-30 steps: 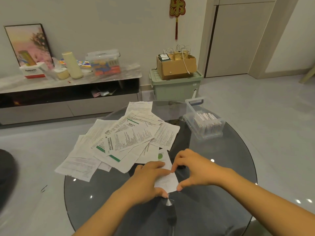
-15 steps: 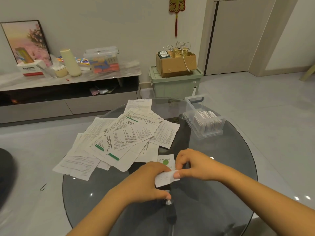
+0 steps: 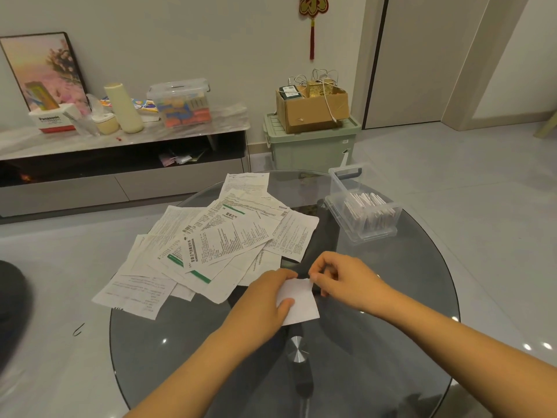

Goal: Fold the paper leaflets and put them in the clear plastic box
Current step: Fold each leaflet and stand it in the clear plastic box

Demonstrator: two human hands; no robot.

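A small folded white leaflet (image 3: pixel 301 300) lies on the round grey glass table (image 3: pixel 391 297) between my hands. My left hand (image 3: pixel 265 303) holds its left edge with thumb on top. My right hand (image 3: pixel 340 276) pinches its top right corner. A spread pile of unfolded printed leaflets (image 3: pixel 217 242) covers the table's left and far side. The clear plastic box (image 3: pixel 366 206) stands at the table's far right, lid off, with several folded leaflets standing inside.
A low TV bench (image 3: pixel 120 164) with a tissue box, a cream cylinder and a plastic tub runs along the left wall. A green storage crate (image 3: pixel 313 146) with a cardboard box on top stands behind the table. Grey tiled floor surrounds the table.
The leaflet has been folded over into a smaller blank white rectangle; the green-dot side no longer shows. Both hands have shifted slightly right and keep hold of its edges.
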